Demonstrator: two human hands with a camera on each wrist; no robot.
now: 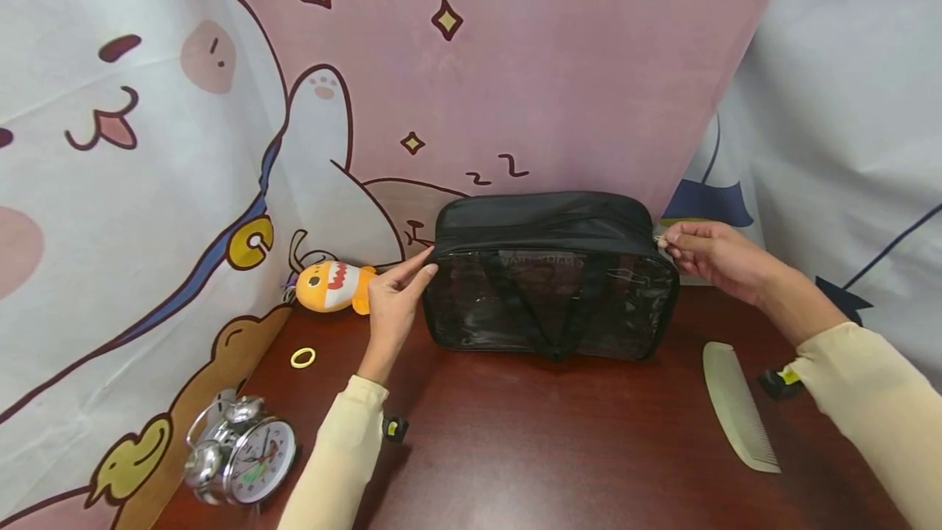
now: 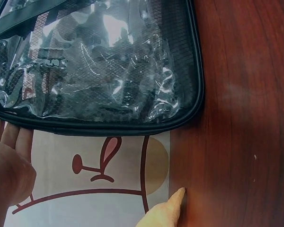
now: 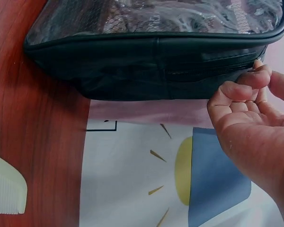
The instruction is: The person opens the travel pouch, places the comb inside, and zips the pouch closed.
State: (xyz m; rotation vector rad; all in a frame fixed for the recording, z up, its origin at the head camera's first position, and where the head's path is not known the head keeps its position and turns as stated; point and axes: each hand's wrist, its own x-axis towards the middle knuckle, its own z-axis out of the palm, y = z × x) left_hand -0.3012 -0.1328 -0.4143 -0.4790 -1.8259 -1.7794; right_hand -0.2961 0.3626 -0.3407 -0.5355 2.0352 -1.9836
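Observation:
A black toiletry bag with clear plastic front (image 1: 456, 301) and black strap handles (image 1: 515, 309) stands upright at the back of the table. My left hand (image 1: 392, 301) holds its upper left corner, thumb in front and fingers behind, as the left wrist view also shows. At the upper right end, my right hand (image 1: 708, 256) pinches the small zipper pull (image 1: 660, 240) between thumb and curled forefinger. In the right wrist view the zipper (image 3: 208, 74) runs along the bag's side to those fingertips. The pull itself is mostly covered by them.
On the left are an orange toy (image 1: 316, 286), a yellow ring (image 1: 302, 358) and a silver alarm clock (image 1: 261, 460). A pale comb (image 1: 736, 403) lies on the right of the brown table (image 1: 559, 440). Printed cloth (image 1: 552, 88) hangs close behind the bag.

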